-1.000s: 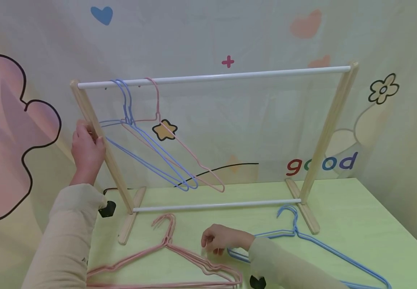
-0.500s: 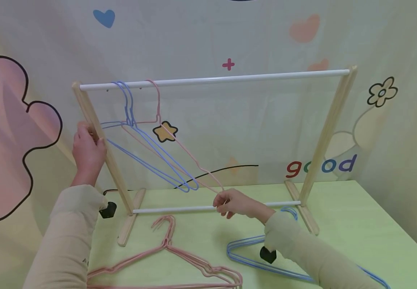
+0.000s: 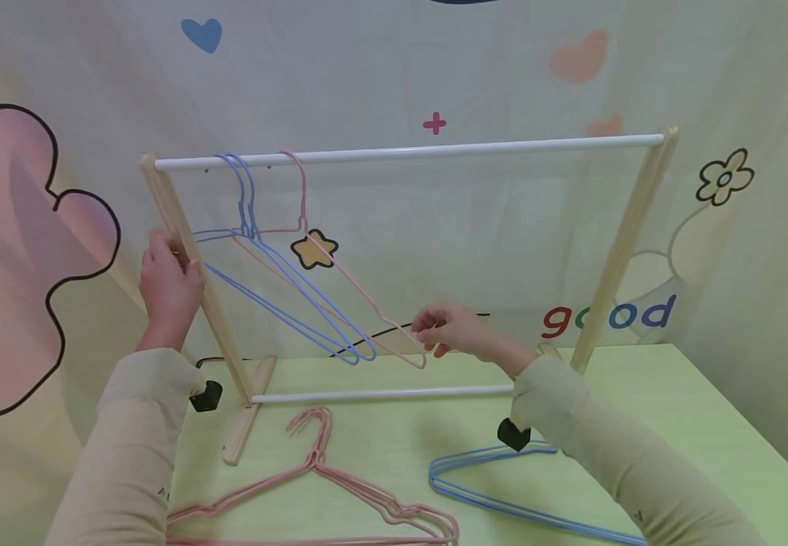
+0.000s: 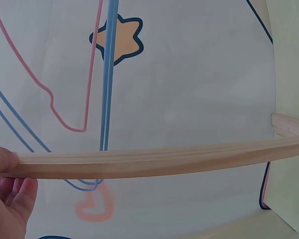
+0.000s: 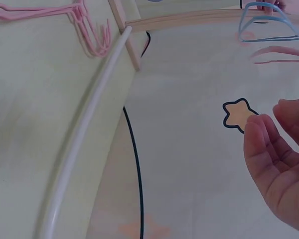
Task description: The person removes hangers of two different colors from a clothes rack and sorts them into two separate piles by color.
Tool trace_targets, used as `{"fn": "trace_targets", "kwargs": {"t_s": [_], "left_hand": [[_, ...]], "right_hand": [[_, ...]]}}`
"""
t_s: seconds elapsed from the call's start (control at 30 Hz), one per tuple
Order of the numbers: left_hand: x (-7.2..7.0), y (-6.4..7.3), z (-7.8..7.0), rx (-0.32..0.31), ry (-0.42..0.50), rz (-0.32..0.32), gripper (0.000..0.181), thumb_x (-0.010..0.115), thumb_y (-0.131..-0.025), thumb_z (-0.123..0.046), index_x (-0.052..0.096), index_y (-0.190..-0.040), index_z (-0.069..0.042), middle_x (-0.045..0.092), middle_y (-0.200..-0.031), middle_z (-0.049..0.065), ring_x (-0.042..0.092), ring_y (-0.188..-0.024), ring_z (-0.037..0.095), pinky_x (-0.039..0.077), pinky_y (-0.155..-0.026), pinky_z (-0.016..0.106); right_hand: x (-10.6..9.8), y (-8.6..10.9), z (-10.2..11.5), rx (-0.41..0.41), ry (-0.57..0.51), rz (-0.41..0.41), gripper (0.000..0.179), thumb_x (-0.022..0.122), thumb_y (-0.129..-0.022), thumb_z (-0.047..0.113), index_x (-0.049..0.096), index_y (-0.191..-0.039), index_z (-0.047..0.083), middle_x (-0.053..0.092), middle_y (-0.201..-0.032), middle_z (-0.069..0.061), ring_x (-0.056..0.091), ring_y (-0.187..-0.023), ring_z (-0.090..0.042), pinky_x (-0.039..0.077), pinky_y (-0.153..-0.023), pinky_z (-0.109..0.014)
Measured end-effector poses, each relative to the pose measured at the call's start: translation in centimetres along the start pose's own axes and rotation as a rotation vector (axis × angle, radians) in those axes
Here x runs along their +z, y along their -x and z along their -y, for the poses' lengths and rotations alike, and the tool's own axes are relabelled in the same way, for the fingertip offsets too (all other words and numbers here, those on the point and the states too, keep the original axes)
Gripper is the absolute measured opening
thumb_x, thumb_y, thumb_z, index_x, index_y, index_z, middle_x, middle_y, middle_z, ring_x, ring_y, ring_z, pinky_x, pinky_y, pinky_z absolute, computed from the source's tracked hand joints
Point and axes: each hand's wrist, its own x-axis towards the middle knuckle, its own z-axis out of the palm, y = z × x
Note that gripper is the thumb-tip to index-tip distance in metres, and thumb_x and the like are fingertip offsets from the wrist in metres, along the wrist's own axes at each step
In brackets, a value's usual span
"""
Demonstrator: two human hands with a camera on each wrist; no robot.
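My left hand (image 3: 171, 292) grips the left wooden post (image 3: 221, 334) of a hanger rack. In the left wrist view the thumb lies on one side of that post and the fingers on the other. Two blue hangers (image 3: 253, 199) and a pink hanger (image 3: 356, 287) hang from the white top rail (image 3: 469, 149), towards its left end. My right hand (image 3: 458, 330) is raised beside the lower right corner of the pink hanger. In the right wrist view its fingers (image 5: 256, 142) are loosely bent, apart from the thumb, with nothing between them.
Several pink hangers (image 3: 315, 459) lie stacked on the light green table at the front. Blue hangers (image 3: 432, 474) lie to their right, partly hidden by the right sleeve (image 3: 612, 440). The rack's white lower rail (image 3: 380, 393) runs close above the table. A printed curtain hangs behind.
My right hand has risen from low over the table, between the pink and blue stacks, to the hanging pink hanger's corner. The left hand has stayed on the post.
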Motion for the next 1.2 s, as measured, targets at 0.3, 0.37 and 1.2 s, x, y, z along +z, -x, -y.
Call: {"fn": "trace_targets", "kwargs": {"t_s": [0.3, 0.37, 1.2], "left_hand": [[-0.1, 0.0, -0.2, -0.001, 0.006, 0.001, 0.028, 0.045, -0.088, -0.008, 0.032, -0.111, 0.0, 0.043, -0.108, 0.022, 0.044, -0.099, 0.037, 0.037, -0.084, 0.049], [-0.1, 0.1, -0.2, 0.001, 0.003, -0.003, 0.027, 0.045, -0.088, -0.008, 0.032, -0.11, 0.0, 0.044, -0.108, 0.023, 0.044, -0.099, 0.038, 0.036, -0.084, 0.049], [0.0, 0.0, 0.0, 0.0, 0.007, -0.007, 0.027, 0.044, -0.088, -0.009, 0.032, -0.11, 0.0, 0.044, -0.108, 0.023, 0.045, -0.098, 0.037, 0.039, -0.083, 0.049]], "right_hand": [[-0.7, -0.7, 2.5, -0.021, 0.022, -0.002, 0.015, 0.05, -0.086, 0.006, 0.054, -0.099, -0.001, 0.053, -0.082, -0.003, 0.052, -0.075, -0.022, 0.048, -0.062, -0.027], [-0.8, -0.8, 3.0, -0.026, 0.027, -0.006, 0.015, 0.051, -0.086, 0.007, 0.054, -0.099, -0.001, 0.053, -0.082, -0.002, 0.053, -0.076, -0.022, 0.048, -0.062, -0.026], [-0.3, -2.4, 7.6, -0.058, 0.101, 0.01, 0.021, 0.051, -0.087, 0.007, 0.052, -0.106, 0.0, 0.055, -0.091, -0.007, 0.055, -0.077, -0.019, 0.049, -0.066, -0.028]]}}
